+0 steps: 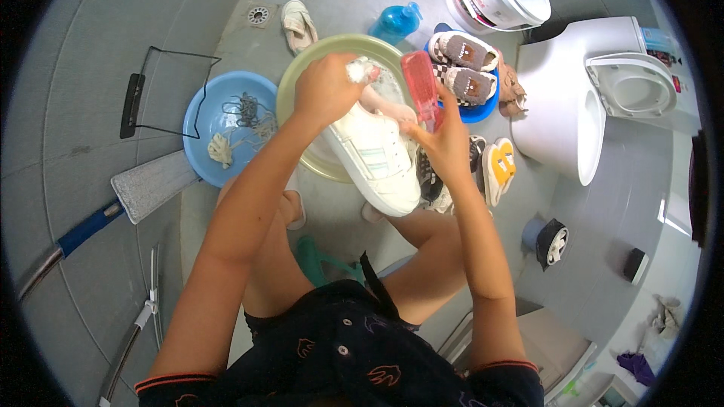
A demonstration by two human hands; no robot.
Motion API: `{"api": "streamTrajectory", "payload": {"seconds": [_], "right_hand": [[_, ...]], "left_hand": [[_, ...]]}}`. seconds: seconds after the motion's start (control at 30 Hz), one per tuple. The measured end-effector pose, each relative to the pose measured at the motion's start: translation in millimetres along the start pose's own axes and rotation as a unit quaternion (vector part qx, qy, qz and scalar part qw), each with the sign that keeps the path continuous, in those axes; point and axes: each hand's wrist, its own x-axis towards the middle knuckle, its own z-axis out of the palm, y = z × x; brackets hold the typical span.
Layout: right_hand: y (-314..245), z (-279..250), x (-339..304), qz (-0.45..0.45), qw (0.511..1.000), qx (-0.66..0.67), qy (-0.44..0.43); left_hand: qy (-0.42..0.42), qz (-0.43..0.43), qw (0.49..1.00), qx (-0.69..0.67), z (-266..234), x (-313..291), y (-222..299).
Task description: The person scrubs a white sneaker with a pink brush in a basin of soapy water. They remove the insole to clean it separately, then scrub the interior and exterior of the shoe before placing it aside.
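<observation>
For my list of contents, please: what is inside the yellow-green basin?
Whitish suds show inside the yellow-green basin. The white shoe and the left hand hide much of its middle; anything beneath them cannot be seen.

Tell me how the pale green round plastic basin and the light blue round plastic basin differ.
The pale green basin looks larger than the light blue basin. White suds show in the green one; tangled laces lie in the blue one. Both are round and open-topped.
</observation>
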Motion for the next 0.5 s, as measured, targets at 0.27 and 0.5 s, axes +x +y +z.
{"api": "streamTrajectory", "payload": {"seconds": [0.27, 0.5], "right_hand": [[-21, -37, -28, -0.116, 0.932, -0.335, -0.075], [-26, -27, -5, -0.219, 0.882, -0.4, -0.119]], "left_hand": [[-0.038, -0.057, 0.995, 0.072, -5, 4, 8], [-0.055, -0.061, 0.996, 0.046, -7, 2, 9]]}}
